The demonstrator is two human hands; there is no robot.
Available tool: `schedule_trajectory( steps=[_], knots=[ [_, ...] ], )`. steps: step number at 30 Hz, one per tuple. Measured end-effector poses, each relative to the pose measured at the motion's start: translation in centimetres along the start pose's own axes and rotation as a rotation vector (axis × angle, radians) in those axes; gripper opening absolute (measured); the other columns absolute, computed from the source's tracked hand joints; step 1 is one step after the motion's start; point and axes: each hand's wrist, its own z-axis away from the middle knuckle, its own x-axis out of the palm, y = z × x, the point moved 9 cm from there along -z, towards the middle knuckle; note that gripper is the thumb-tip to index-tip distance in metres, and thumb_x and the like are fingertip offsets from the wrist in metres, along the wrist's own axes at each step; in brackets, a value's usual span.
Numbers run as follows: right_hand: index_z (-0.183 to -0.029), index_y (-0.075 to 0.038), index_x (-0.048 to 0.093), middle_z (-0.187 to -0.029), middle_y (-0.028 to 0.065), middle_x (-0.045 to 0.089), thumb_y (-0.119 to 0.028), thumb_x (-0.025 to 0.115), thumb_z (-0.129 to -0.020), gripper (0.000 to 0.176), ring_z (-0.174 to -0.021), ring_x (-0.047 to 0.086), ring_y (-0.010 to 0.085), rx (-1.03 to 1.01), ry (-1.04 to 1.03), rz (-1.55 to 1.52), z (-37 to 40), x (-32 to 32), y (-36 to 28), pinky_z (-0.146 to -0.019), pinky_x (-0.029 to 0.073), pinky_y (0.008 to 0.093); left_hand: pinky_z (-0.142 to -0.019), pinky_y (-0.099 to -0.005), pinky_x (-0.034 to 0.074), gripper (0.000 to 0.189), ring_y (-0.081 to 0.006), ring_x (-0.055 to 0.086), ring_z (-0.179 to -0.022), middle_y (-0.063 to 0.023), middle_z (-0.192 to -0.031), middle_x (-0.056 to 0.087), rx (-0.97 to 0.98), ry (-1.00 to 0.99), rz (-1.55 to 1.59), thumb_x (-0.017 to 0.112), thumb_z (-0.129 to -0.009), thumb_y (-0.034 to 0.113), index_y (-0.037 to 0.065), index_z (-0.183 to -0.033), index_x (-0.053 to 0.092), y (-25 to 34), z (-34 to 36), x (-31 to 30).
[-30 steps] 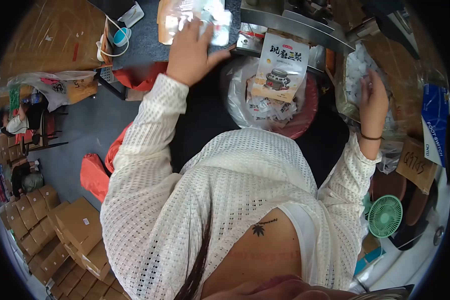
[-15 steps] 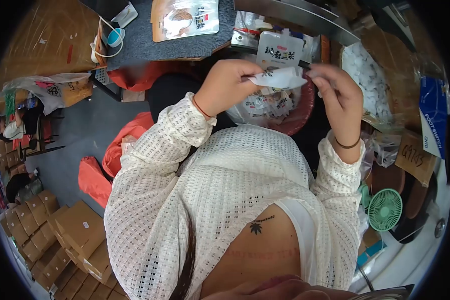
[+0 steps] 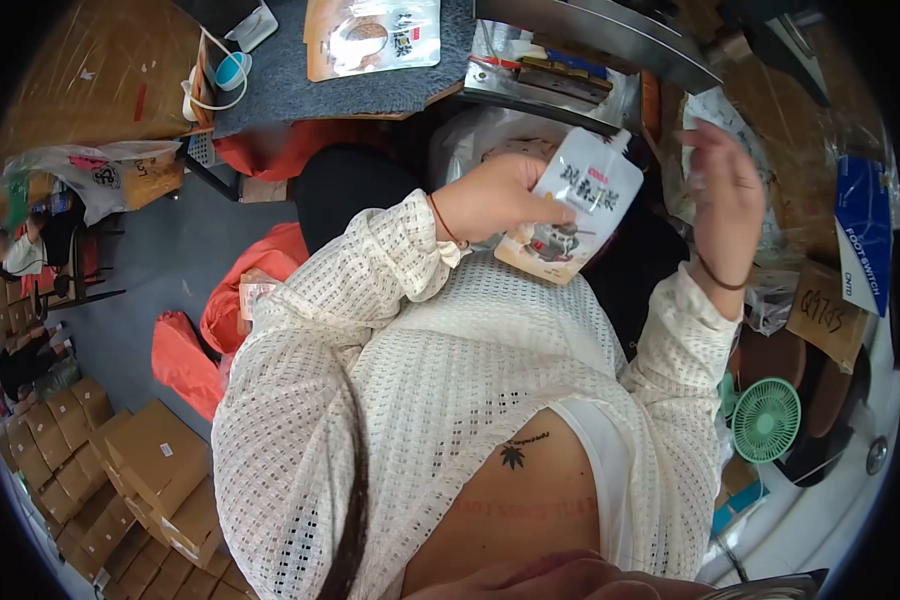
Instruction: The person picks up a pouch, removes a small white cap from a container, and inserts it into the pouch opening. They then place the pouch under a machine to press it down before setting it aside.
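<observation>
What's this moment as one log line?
left hand: holds pouch | right hand: apart from pouch | packaging: on desk

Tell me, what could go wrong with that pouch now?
The pouch might slip, since only the left hand holds it and the right hand is away from it. It might also crease, because the left thumb presses on its front.
</observation>
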Motion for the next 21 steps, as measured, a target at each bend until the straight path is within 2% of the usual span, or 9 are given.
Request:
schedule_trajectory(
  steps=[1, 3, 5, 9, 10, 13, 15, 18, 21],
  knots=[
    [-0.127, 0.001, 0.064, -0.112, 0.0066, 0.070, -0.018, 0.060, -0.107, 0.027, -0.086, 0.056, 0.0084, 0.051, 0.061, -0.323, -0.3, -1.6, 1.1, -0.066, 0.044, 0.0206, -0.093, -0.0278, 0.055, 0.029, -0.0124, 0.070, -0.101, -0.0096, -0.115, 0.076, 0.015, 0.018, -0.020, 0.073, -0.096, 0.011, -0.003, -0.121, 0.071, -0.1, -0.4, -0.7],
    [-0.127, -0.001, 0.059, -0.114, 0.0062, 0.066, -0.015, 0.060, -0.106, 0.025, -0.093, 0.054, 0.0067, 0.065, 0.045, -0.449, 0.0, -2.0, 1.0, -0.066, 0.042, 0.0189, -0.094, -0.0314, 0.057, 0.033, -0.0165, 0.072, -0.103, -0.0132, -0.117, 0.075, 0.058, 0.054, 0.066, 0.073, -0.095, 0.008, -0.007, -0.124, 0.068, 0.4, -1.8, -2.8],
    [-0.128, -0.002, 0.057, -0.110, 0.0058, 0.065, -0.013, 0.060, -0.106, 0.025, -0.089, 0.054, 0.0064, 0.108, -0.022, -0.420, 0.7, -1.0, 1.3, -0.066, 0.040, 0.0192, -0.094, -0.0338, 0.059, 0.035, -0.0190, 0.072, -0.104, -0.0153, -0.119, 0.074, 0.048, 0.098, 0.256, 0.072, -0.095, 0.007, -0.009, -0.125, 0.066, 1.0, -3.0, -4.6],
    [-0.128, -0.002, 0.056, -0.109, 0.0059, 0.064, -0.010, 0.059, -0.106, 0.024, -0.083, 0.053, 0.0061, 0.121, -0.084, -0.354, 1.4, -0.1, 1.9, -0.065, 0.038, 0.0185, -0.090, -0.0350, 0.061, 0.034, -0.0216, 0.073, -0.103, -0.0178, -0.123, 0.072, 0.031, 0.164, 0.275, 0.069, -0.097, 0.006, -0.011, -0.126, 0.064, 1.6, -4.3, -5.9],
    [-0.128, -0.002, 0.056, -0.108, 0.0058, 0.064, -0.009, 0.059, -0.106, 0.024, -0.082, 0.053, 0.0059, 0.129, -0.078, -0.287, 1.4, -0.5, 2.3, -0.065, 0.038, 0.0180, -0.088, -0.0337, 0.059, 0.040, -0.0213, 0.072, -0.103, -0.0158, -0.119, 0.073, 0.140, 0.129, 0.195, 0.070, -0.097, 0.009, -0.009, -0.132, 0.060, 1.8, -4.6, -6.3],
    [-0.129, -0.002, 0.055, -0.107, 0.0052, 0.064, -0.009, 0.058, -0.106, 0.025, -0.080, 0.052, 0.0054, 0.143, -0.057, -0.130, 1.4, -2.2, 3.1, -0.064, 0.038, 0.0172, -0.097, -0.0382, 0.054, 0.052, -0.0295, 0.067, -0.115, -0.0210, -0.127, 0.068, 0.214, 0.691, -0.356, 0.074, -0.095, 0.018, -0.004, -0.138, 0.056, 6.1, 0.1, -11.7],
    [-0.130, -0.003, 0.055, -0.107, 0.0044, 0.064, -0.010, 0.058, -0.106, 0.025, -0.080, 0.051, 0.0050, 0.145, -0.037, -0.085, 1.5, -2.6, 2.6, -0.064, 0.039, 0.0174, -0.104, -0.0455, 0.048, 0.062, -0.0395, 0.058, -0.128, -0.0266, -0.136, 0.059, 0.801, 1.124, -1.078, 0.079, -0.091, 0.029, 0.002, -0.141, 0.054, 10.7, 4.9, -15.0],
    [-0.135, -0.002, 0.053, -0.108, 0.0060, 0.067, -0.011, 0.057, -0.107, 0.030, -0.081, 0.054, 0.0061, 0.042, 0.060, 0.155, 0.6, -4.0, 1.1, -0.066, 0.043, 0.0198, -0.106, -0.0507, 0.044, 0.064, -0.0467, 0.049, -0.134, -0.0295, -0.144, 0.050, 0.499, 0.905, -1.835, 0.080, -0.088, 0.035, 0.005, -0.140, 0.057, 7.9, 4.8, -14.3],
    [-0.136, -0.002, 0.057, -0.113, 0.0086, 0.069, -0.012, 0.056, -0.108, 0.030, -0.085, 0.056, 0.0061, -0.094, 0.144, 0.572, -0.6, -6.9, 2.2, -0.070, 0.046, 0.0214, -0.098, -0.0439, 0.050, 0.045, -0.0377, 0.062, -0.121, -0.0220, -0.140, 0.060, 0.452, 0.580, -1.818, 0.073, -0.095, 0.022, 0.005, -0.136, 0.063, 6.4, 5.7, -11.3]
  ],
)
